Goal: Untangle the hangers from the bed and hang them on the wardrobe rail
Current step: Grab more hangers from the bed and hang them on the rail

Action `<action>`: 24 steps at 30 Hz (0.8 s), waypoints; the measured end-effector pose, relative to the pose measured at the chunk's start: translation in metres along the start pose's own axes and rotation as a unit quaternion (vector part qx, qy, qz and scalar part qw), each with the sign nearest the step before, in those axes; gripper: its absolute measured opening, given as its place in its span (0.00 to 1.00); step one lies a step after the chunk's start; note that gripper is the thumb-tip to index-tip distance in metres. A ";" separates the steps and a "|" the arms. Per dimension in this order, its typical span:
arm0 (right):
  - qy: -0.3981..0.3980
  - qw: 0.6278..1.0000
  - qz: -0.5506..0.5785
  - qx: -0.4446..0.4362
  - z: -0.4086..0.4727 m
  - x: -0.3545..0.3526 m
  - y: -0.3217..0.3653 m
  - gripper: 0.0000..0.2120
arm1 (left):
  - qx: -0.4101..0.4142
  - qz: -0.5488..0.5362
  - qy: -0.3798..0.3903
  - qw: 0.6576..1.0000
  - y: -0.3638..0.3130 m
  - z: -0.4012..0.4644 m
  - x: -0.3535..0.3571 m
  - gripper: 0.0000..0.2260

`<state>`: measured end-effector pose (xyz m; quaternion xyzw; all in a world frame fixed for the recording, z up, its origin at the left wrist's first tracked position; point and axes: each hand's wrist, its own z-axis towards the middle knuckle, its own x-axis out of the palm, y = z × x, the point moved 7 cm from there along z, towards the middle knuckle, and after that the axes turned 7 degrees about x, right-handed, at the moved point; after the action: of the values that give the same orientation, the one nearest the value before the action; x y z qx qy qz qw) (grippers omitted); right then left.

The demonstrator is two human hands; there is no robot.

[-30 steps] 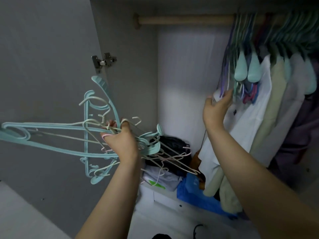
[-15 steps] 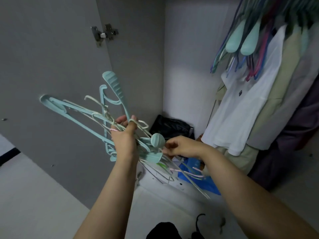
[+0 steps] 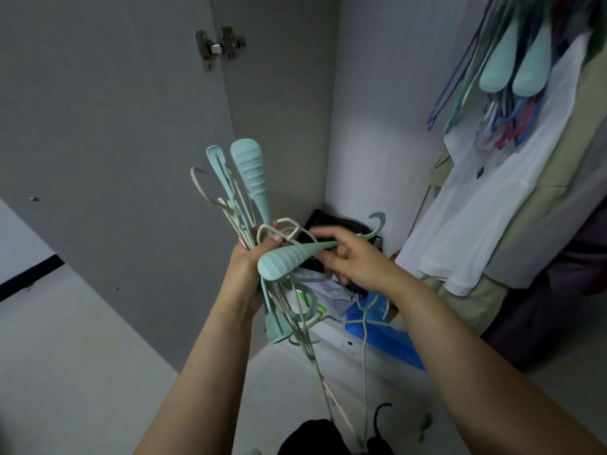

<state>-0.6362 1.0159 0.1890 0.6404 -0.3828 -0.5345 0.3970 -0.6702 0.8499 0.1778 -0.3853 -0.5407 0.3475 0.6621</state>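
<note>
A: Head view. What do the hands hold?

B: The left hand (image 3: pixel 249 267) is wrapped around a tangled bunch of mint-green plastic and thin cream wire hangers (image 3: pixel 244 188), held upright in front of the open wardrobe. The right hand (image 3: pixel 353 257) pinches one broad, ribbed mint hanger (image 3: pixel 289 257) lying crosswise over the bunch.

A: And compared with the earlier frame?

B: The bunch, then fanned out leftward, now stands nearly vertical; the right hand has moved from the lower wires up to the ribbed hanger.

A: Surroundings?

B: A grey wardrobe door with a metal hinge (image 3: pixel 218 46) at left; coloured hangers already hung (image 3: pixel 512 70) above a white shirt (image 3: pixel 492 205) at right; a blue bag (image 3: pixel 384 339) on the wardrobe floor.
</note>
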 end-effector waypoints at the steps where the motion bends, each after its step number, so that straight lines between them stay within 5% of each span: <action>1: -0.012 1.000 -0.005 -0.004 0.001 0.001 0.004 0.15 | 0.001 0.006 0.004 1.000 0.002 -0.001 0.003 0.06; 4: -0.076 0.996 0.025 0.025 0.003 -0.008 0.001 0.08 | 0.002 0.015 0.009 1.000 0.001 -0.003 0.013 0.07; 7: -0.056 0.994 0.075 0.055 0.001 -0.012 -0.007 0.06 | -0.002 0.003 -0.033 0.999 -0.001 0.002 0.005 0.05; 9: -0.031 0.992 0.112 0.054 -0.001 -0.012 -0.009 0.07 | -0.014 -0.010 -0.060 0.998 0.001 0.006 -0.003 0.04; 14: 0.036 0.994 0.092 0.039 -0.009 -0.006 0.001 0.14 | -0.044 -0.018 -0.062 0.997 0.000 0.005 -0.003 0.21; 20: 0.153 0.975 0.155 -0.034 -0.018 0.012 0.032 0.29 | -0.074 -0.012 0.021 0.997 -0.002 -0.001 0.021 0.07; 24: 0.065 0.992 0.104 -0.036 -0.011 0.011 0.039 0.31 | -0.095 -0.021 0.018 0.995 0.000 -0.002 0.027 0.11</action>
<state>-0.6265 0.9915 0.2216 0.6158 -0.4011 -0.4609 0.4976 -0.6635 0.8728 0.1899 -0.4409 -0.5671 0.2733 0.6397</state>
